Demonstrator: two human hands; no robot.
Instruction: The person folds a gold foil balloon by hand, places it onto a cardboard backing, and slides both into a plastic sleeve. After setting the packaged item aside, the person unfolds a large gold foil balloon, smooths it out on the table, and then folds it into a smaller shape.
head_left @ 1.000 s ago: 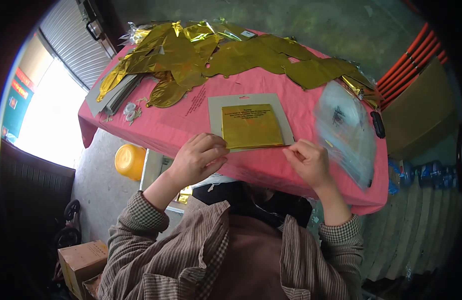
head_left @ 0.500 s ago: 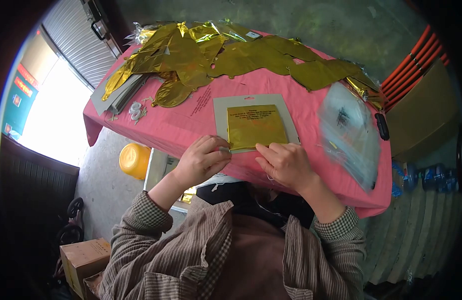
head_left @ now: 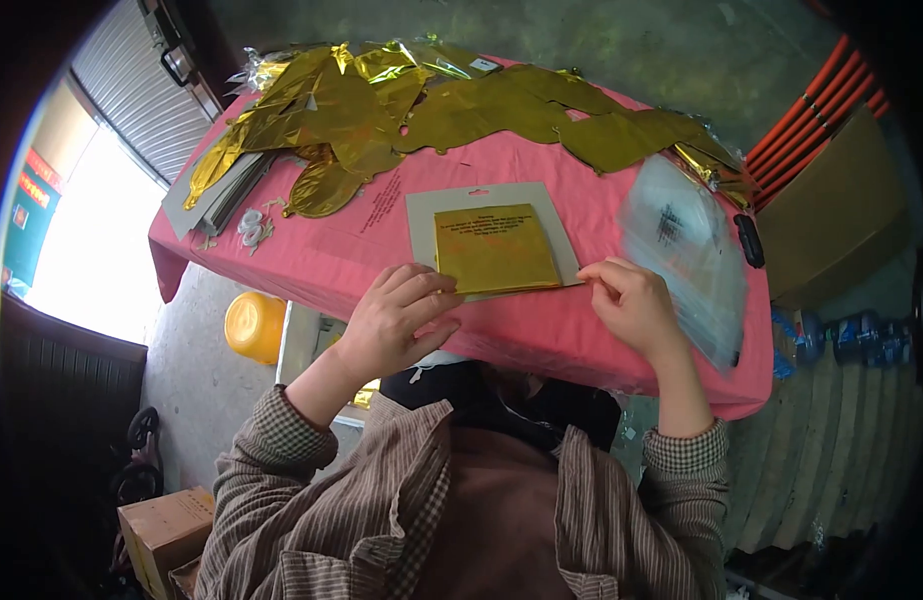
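A folded gold foil sheet (head_left: pixel 501 258) with dark printed lines near its top lies on a grey card (head_left: pixel 561 235) with a hanging slot in its upper edge. Beside the near left corner of the foil is my left hand (head_left: pixel 396 318); its fingertips rest at the edge while the thumb stands apart, so it is open. At the near right corner of the card, my right hand (head_left: pixel 636 308) is closed, thumb and forefinger pinched on that corner. Flat gold foil balloons (head_left: pixel 471 115) spread along the far side of the pink-covered table (head_left: pixel 381 255).
Clear plastic bags (head_left: pixel 681 250) lie at the right, near a black object (head_left: pixel 749 241). Grey cards (head_left: pixel 226 200) are stacked at the left, with white ribbon rolls (head_left: pixel 251 230) close by. A yellow bucket (head_left: pixel 254 327) and a cardboard box (head_left: pixel 166 530) stand on the floor.
My right hand has moved right, from the foil's near edge to the card's corner. My left hand has loosened, its thumb now apart from the fingers. The view has shifted slightly.
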